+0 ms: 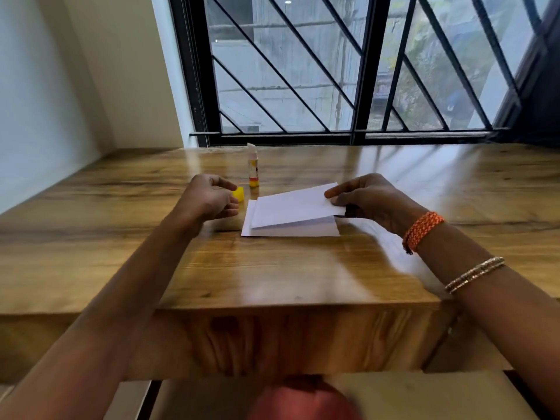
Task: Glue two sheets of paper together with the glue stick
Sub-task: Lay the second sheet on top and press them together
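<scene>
Two white sheets of paper occupy the middle of a glossy wooden table (303, 268). Lower sheet (291, 231): flat on the wood, its left and near edges showing from under the other. Upper sheet (294, 204): left edge down on the lower sheet, right edge raised, so that a wedge of shadow opens between the two on the right. Right hand (366, 198): thumb on top and fingers beneath the raised right edge, pinching the upper sheet; the wrist carries an orange braided band (422, 230), and farther up the forearm sit thin metallic bangles (474, 274). Left hand (209, 197): hovering just left of the papers, fingers loosely curled with a narrow gap between thumb and forefinger, holding nothing.

Glue stick (253, 166): upright beyond the papers, uncapped, pale glue exposed above a white and yellow tube, touching neither hand. Yellow cap (239, 194): on the table between the left hand's fingertips and the glue stick, partly hidden by the fingers; whether the fingers touch it cannot be told.

Background: a window (348, 71) with black diagonal bars behind the table, and a white wall (75, 71) at left. Nothing lies on the tabletop between the papers and its near edge. A blurred reddish shape (303, 401) fills the bottom centre of the view; it cannot be identified.
</scene>
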